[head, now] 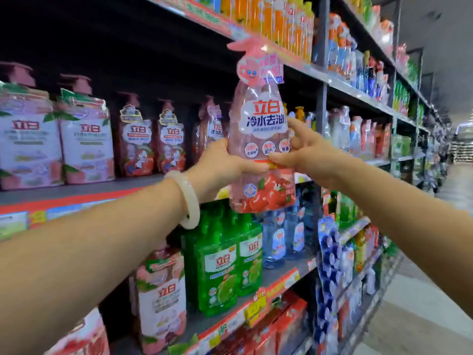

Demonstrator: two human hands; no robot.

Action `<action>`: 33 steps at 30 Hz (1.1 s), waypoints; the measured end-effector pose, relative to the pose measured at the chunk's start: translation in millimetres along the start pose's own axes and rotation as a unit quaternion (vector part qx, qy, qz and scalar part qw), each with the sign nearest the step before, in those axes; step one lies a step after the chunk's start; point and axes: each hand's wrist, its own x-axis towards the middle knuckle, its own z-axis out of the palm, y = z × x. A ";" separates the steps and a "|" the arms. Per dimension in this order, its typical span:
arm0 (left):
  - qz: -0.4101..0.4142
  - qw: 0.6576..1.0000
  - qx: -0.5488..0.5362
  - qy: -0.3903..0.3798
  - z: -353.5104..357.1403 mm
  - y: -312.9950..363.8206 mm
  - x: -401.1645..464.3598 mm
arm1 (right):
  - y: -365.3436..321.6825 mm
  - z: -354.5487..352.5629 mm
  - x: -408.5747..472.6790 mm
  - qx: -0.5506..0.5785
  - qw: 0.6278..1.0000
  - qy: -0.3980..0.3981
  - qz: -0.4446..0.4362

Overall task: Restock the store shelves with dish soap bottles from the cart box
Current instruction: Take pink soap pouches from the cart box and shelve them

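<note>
Head view: both hands hold clear pink bottle (259,139) (glossy, pump-topped).

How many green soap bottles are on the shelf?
2 show clearly, side by side on the shelf below the pink bottle being held: a nearer green bottle and one to its right. More may hide behind them.

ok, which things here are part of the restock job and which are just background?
Job:
pink soap bottle
left hand
right hand
middle shelf

Background:
green bottles
orange bottles
blue bottles
bracelet
</note>
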 end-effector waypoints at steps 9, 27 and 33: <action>0.088 0.987 0.137 0.019 -19.2 2.2 140.5 | 32.9 -34.1 151.7 0.001 0.995 -0.011 -0.103; -0.006 0.899 0.437 0.017 6.0 -111.1 293.3 | 223.7 -83.6 304.3 0.014 0.992 -0.114 -0.046; -0.030 0.907 0.410 0.094 18.8 -129.3 320.0 | 240.9 -84.6 323.9 -0.115 0.993 -0.017 0.017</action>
